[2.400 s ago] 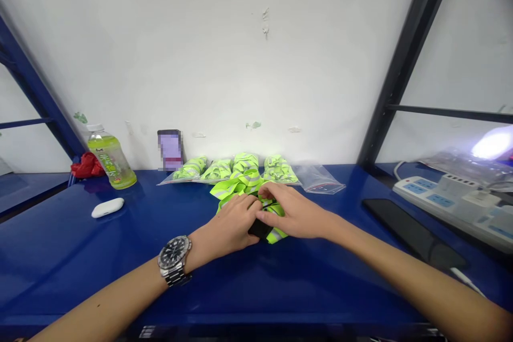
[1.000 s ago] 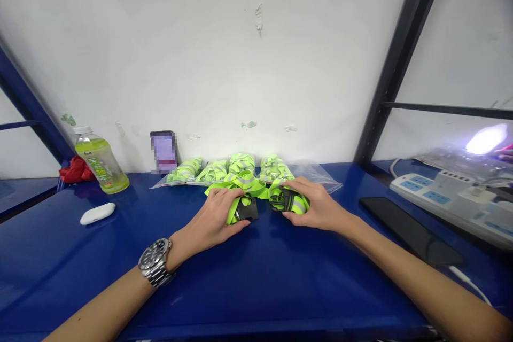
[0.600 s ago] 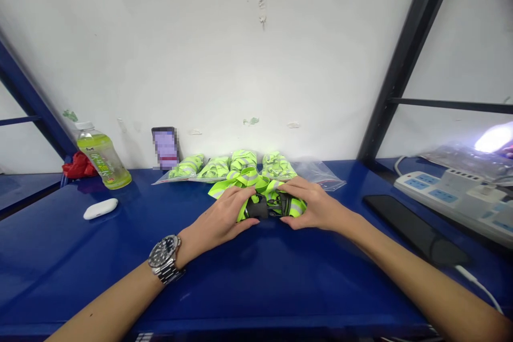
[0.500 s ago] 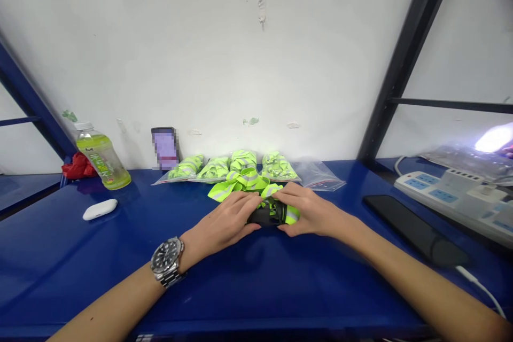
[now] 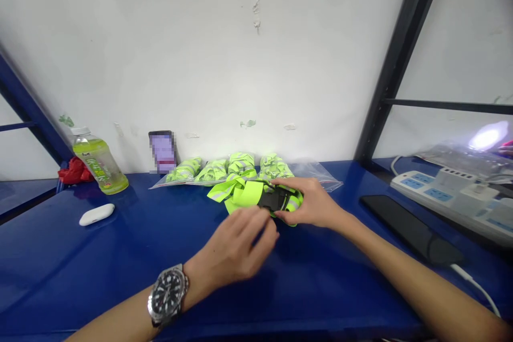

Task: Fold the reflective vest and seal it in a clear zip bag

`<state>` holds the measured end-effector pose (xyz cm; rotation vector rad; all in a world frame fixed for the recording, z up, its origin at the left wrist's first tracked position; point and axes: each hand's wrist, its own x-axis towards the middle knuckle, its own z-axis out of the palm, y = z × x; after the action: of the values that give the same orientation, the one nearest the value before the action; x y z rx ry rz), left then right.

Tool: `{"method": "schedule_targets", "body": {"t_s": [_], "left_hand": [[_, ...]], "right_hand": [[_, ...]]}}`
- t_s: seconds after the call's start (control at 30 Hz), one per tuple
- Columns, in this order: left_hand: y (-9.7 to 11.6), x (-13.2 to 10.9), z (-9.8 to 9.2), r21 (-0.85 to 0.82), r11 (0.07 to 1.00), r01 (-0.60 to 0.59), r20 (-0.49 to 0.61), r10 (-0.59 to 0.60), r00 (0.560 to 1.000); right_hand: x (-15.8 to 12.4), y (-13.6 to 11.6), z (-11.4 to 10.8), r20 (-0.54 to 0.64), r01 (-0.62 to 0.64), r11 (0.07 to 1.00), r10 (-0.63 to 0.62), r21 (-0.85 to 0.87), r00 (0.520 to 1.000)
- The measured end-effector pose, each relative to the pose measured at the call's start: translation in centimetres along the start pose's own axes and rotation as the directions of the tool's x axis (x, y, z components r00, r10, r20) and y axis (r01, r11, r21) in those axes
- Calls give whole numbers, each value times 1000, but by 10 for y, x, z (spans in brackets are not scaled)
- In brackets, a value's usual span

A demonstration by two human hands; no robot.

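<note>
A neon-green reflective strap [image 5: 240, 193] with a black buckle [image 5: 271, 199] lies bunched on the blue table [image 5: 120, 256]. My right hand [image 5: 310, 204] grips the buckle end, fingers curled round it. Just in front of the strap hovers my left hand [image 5: 240, 246], wearing a steel watch [image 5: 167, 295]; its fingers are loosely apart, hold nothing, and look slightly blurred. Behind the strap, several bagged green straps [image 5: 216, 169] lie in a row against the wall.
A green drink bottle [image 5: 98, 161] and red cloth [image 5: 72, 171] stand at the back left, a white earbud case [image 5: 96, 214] nearby. A phone [image 5: 162, 150] leans on the wall. An empty clear bag [image 5: 318, 176], a dark phone [image 5: 404, 228] and a power strip [image 5: 444, 192] are right.
Both hands pressed the two buckle halves together. My left hand has since let go and drawn back toward me, while my right hand keeps hold of the joined buckle.
</note>
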<state>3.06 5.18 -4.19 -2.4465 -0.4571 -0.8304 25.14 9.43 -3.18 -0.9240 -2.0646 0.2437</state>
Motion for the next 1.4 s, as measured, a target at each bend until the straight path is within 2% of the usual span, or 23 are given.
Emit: {"method": "schedule_targets", "body": {"t_s": [0.03,0.07,0.13,0.2,0.27,0.33,0.43,0.5,0.57,0.67,0.73,0.83,0.9,0.97,1.0,1.03,1.07,1.1,1.17,1.2,1.27,1.3,1.4], "left_hand": [[8,2,-1,-76,997,6,37,-3,999],[15,5,-1,-167,983,78,99,-62,993],[22,12,2,-342,881,327,235,-257,938],[20,19,5,-487,675,554,326,-448,832],[11,27,8,-615,450,648,368,-563,740],[2,35,10,-726,253,640,380,-628,679],[-7,46,14,-835,-17,550,391,-721,572],[-11,53,17,-865,-198,461,440,-741,507],[-15,60,21,-859,-376,346,506,-727,465],[-23,73,26,-813,-563,148,572,-727,380],[-28,83,28,-794,-605,62,593,-748,298],[-36,96,32,-843,-537,24,536,-836,115],[-42,104,34,-903,-429,17,429,-903,-9],[-50,112,32,-941,-338,24,333,-935,-121],[-54,116,30,-948,-318,34,308,-937,-164],[-58,121,27,-949,-314,39,301,-934,-191],[-61,126,23,-945,-325,39,312,-929,-200],[-64,130,20,-937,-347,34,334,-922,-196],[-67,139,12,-923,-384,20,377,-914,-150],[-68,143,9,-920,-391,25,385,-913,-136],[-68,148,5,-914,-401,56,392,-911,-126],[-68,150,4,-911,-405,75,395,-911,-115],[-70,152,1,-900,-426,92,418,-904,-94]], "right_hand": [[1,-2,-4,-26,-60,997,61,38,998],[2,-4,-9,-45,-107,991,111,79,993],[5,-5,-18,-55,-151,974,163,168,985],[7,-4,-26,-35,-163,954,177,253,984],[9,-1,-33,9,-182,940,188,287,982],[10,1,-38,65,-213,938,203,271,977],[13,-2,-42,185,-220,952,182,212,966],[16,-7,-43,268,-188,966,137,177,954],[20,-11,-43,317,-158,976,103,150,943],[28,-16,-43,303,-113,989,81,90,949],[33,-18,-44,278,-82,996,71,27,958],[35,-22,-42,246,-10,994,38,-113,969],[30,-28,-36,121,33,971,-4,-238,993],[21,-37,-24,-127,29,948,-72,-317,989],[16,-43,-16,-212,40,954,-107,-298,971],[11,-48,-7,-239,77,970,-133,-232,962],[8,-53,2,-179,117,985,-139,-127,974],[7,-57,11,-56,119,993,-118,7,991],[11,-60,28,93,-43,962,19,271,996],[16,-59,35,97,-93,901,57,423,994],[30,-53,44,-29,-80,757,129,649,991],[36,-50,46,-70,-58,684,158,727,985],[50,-48,40,-59,-67,513,224,856,973]]}}
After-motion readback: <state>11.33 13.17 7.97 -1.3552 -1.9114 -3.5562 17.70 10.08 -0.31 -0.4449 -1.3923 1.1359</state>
